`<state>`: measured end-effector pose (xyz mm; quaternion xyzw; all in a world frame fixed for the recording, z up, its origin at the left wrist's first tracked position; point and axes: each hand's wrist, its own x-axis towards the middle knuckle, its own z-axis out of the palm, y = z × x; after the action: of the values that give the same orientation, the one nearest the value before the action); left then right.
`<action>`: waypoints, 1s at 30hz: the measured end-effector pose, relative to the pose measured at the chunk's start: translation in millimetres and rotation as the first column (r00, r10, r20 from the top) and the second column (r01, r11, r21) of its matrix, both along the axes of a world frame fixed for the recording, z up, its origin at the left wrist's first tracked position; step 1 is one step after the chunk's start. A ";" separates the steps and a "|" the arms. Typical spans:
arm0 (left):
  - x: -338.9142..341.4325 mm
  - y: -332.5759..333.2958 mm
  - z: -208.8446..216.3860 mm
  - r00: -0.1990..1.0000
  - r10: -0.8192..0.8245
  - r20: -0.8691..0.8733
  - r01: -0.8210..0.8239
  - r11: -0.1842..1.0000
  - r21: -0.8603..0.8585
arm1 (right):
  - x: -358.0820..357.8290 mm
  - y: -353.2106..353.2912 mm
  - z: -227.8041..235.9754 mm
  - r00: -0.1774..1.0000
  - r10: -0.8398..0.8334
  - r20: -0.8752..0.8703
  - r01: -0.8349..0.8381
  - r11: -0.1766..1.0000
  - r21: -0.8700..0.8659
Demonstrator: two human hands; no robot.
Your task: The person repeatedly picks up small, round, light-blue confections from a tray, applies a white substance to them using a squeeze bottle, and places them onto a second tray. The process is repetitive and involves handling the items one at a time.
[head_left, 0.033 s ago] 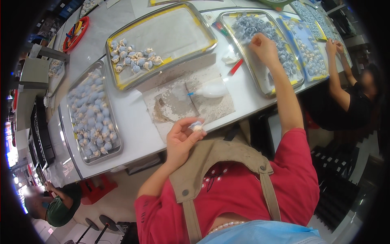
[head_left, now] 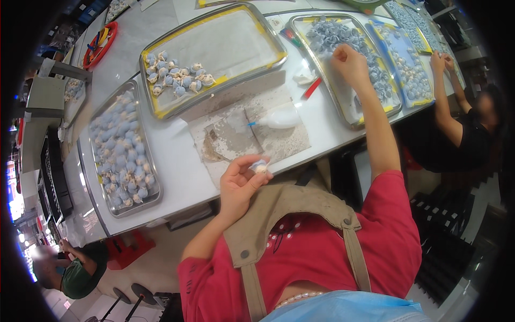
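Near the table's front edge, my left hand pinches a small figurine between thumb and fingers; it has a cream body and a pale blue-grey top. My right hand reaches over the right-hand metal tray, its fingers drawn together. Whether anything sits between those fingertips is too small to make out. Under and around that hand lie many loose, curled blue-grey pieces. A stained board lies ahead of my left hand, with a white squeeze bottle with a blue tip on it.
A large tray holds several blue-and-cream figurines. Another tray at left is filled with them. A red-handled tool lies by the right-hand tray. Beyond it, a co-worker's hands are beside a blue tray.
My right hand has shifted very slightly to the right over the curled pieces. My left hand keeps its place with the figurine.
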<state>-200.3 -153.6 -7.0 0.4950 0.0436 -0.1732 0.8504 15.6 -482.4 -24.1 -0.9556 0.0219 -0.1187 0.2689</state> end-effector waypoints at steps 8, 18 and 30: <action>6.2 -10.7 -2.8 0.998 0.003 -0.058 -0.003 1.000 -0.002 | -41.5 -4.0 4.8 0.997 -0.079 -0.002 0.066 0.816 0.574; 12.8 -19.0 -8.2 0.993 0.083 0.082 -0.080 0.996 -0.046 | -165.3 114.6 13.7 0.728 0.663 -0.172 0.483 -0.319 0.815; 8.2 -15.3 -4.1 0.975 0.098 0.198 -0.112 0.992 0.063 | -192.3 150.7 18.6 0.920 0.383 0.083 -0.320 0.613 0.722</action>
<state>-192.1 -168.9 -11.0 0.5375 -0.0074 -0.0770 0.8397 -176.6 -331.7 -5.5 -0.7605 -0.1101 -0.0072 0.6399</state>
